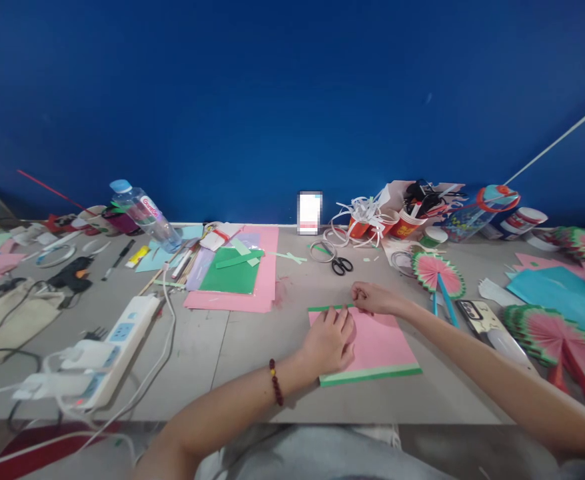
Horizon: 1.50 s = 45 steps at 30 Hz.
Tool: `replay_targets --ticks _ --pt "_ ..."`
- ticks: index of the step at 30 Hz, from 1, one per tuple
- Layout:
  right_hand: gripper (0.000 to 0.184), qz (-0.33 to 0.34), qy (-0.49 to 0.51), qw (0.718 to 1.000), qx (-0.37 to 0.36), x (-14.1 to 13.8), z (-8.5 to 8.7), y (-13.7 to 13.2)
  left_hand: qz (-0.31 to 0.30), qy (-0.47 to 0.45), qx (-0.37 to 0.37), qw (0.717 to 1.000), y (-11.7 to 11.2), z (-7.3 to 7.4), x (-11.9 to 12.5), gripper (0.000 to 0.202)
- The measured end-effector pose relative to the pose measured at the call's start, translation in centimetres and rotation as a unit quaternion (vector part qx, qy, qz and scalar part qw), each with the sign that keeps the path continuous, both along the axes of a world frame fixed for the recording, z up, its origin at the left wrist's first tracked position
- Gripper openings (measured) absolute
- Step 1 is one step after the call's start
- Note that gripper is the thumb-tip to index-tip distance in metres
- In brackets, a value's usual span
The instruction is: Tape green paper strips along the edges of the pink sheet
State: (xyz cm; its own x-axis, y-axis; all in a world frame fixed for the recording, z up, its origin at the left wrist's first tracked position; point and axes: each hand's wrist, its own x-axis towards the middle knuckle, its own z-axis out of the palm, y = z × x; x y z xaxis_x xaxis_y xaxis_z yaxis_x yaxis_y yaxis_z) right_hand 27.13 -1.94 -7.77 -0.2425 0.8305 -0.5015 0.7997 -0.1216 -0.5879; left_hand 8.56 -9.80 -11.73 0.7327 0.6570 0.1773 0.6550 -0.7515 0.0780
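Observation:
A pink paper sheet (380,343) lies on the table in front of me, with a green strip (372,377) along its near edge and more green along its far edge. My left hand (328,339) rests flat on the sheet's left part, fingers stretched toward the far edge. At that far edge, my right hand (374,298) has its fingers curled closed; whatever they hold, if anything, is hidden. Black-handled scissors (342,267) lie just beyond my right hand, beside a roll of tape (322,251).
On the left are a power strip (122,347) with cords, a plastic bottle (147,213) and green paper (232,272) on pink sheets. To the right stand cups of paper scraps (362,223), near pink-and-green paper fans (437,273) and a phone (492,330). A blue wall (272,100) rises behind.

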Motion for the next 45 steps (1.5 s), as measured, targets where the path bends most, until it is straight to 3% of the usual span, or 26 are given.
replay_targets --ticks 10,16,22,27,32,33,38,45 --pt "0.012 0.016 -0.038 0.999 -0.028 0.9 -0.1 0.8 -0.004 0.003 0.0 1.0 0.0 -0.1 0.1 0.06" --pt "0.008 0.049 -0.108 0.992 0.043 2.0 -0.2 1.1 -0.004 0.004 -0.001 1.0 0.0 0.0 0.1 0.059" --pt "0.007 0.044 -0.118 0.988 0.095 4.2 -0.2 0.9 -0.002 -0.003 0.01 1.0 0.0 -0.2 0.2 0.059" --pt "0.025 -0.01 -0.118 0.956 0.27 3.7 -1.0 -2.0 0.0 -0.001 0.029 1.0 0.0 -0.6 0.2 0.058" --pt "0.038 0.122 -0.08 0.91 0.389 0.7 -3.8 -7.0 -0.006 -0.001 0.031 0.999 0.0 -0.7 0.3 0.058" --pt "0.041 0.123 -0.09 0.9 0.409 0.2 -4.4 -7.7 -0.004 -0.004 0.032 0.999 0.0 -0.7 0.3 0.057" --pt "0.043 0.108 -0.142 0.874 0.452 -0.3 -5.9 -9.2 0.036 -0.002 0.024 0.999 -0.5 -0.6 0.2 0.059" --pt "0.046 0.048 -0.172 0.874 0.452 0.5 -6.3 -9.5 0.086 0.011 -0.01 0.996 -0.7 -0.1 -2.5 0.051"
